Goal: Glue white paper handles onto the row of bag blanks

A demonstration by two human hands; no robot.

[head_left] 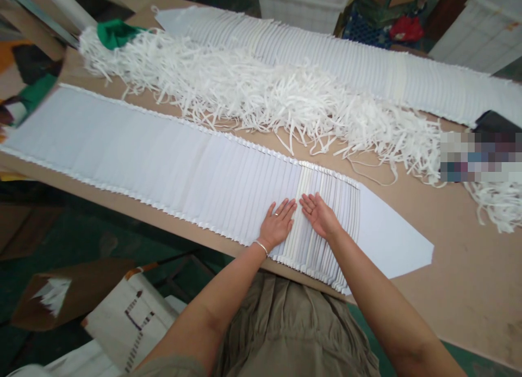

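A long overlapping row of white pointed sheets (163,143), perhaps paper or card, lies fanned along the near side of the table. White bands or folded edges run along both long sides of it. My left hand (278,223) rests palm down on the row, fingers stretched out, with a ring and a bracelet on. Just to its right, my right hand (318,214) is on or just over the same sheets, turned on its side with its fingers extended and nothing held. A cream-coloured strip of sheets (299,216) shows between the two hands. The rightmost sheet (387,230) shows its whole pointed end.
A heap of thin white strips (244,83) spreads across the table (468,290) behind the row. Beyond it lies a second fanned row (359,61). A green cloth (116,34) sits at the heap's left end. White bins (304,7) stand past the far edge.
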